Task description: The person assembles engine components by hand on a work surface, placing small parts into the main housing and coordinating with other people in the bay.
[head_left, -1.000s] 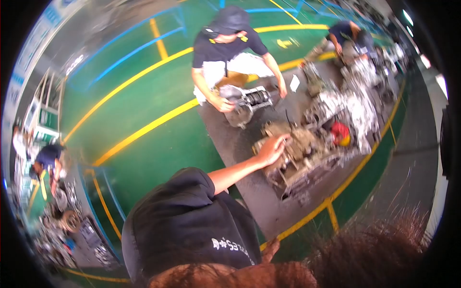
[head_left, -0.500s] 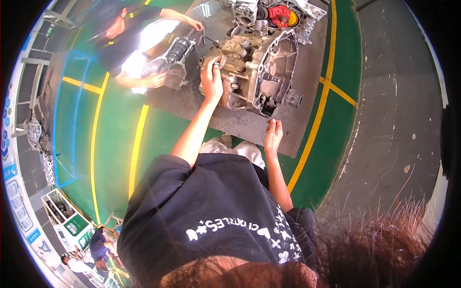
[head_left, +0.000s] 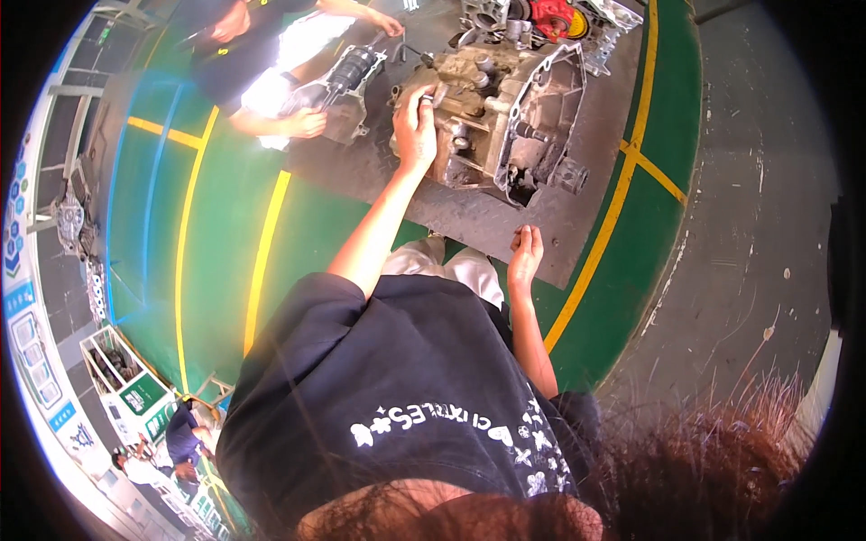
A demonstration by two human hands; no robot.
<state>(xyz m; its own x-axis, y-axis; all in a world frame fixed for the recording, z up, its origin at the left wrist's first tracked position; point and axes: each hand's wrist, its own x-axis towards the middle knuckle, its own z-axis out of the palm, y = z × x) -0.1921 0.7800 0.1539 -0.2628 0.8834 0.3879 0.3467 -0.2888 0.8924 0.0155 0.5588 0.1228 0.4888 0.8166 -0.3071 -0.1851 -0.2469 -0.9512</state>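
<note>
A grimy metal gearbox housing (head_left: 483, 108) with an open bell-shaped end lies on a dark metal tabletop (head_left: 469, 216) in front of me. My left hand (head_left: 415, 135) is at the housing's left side, its fingers closed round a small part that I cannot make out. My right hand (head_left: 524, 257) hangs by the table's near edge, just short of the housing. Its fingertips are pinched together, and anything between them is too small to see.
Across the table's left, another person (head_left: 230, 72) has both hands at an open casing (head_left: 338, 113) with a geared shaft (head_left: 352, 68). More castings, one with a red and yellow part (head_left: 557, 20), stand at the back. Yellow lines (head_left: 622, 180) cross the green floor.
The whole view has shifted, so the table and housing appear farther right. My left hand stays at the housing. My right hand is slightly farther from the housing's near edge.
</note>
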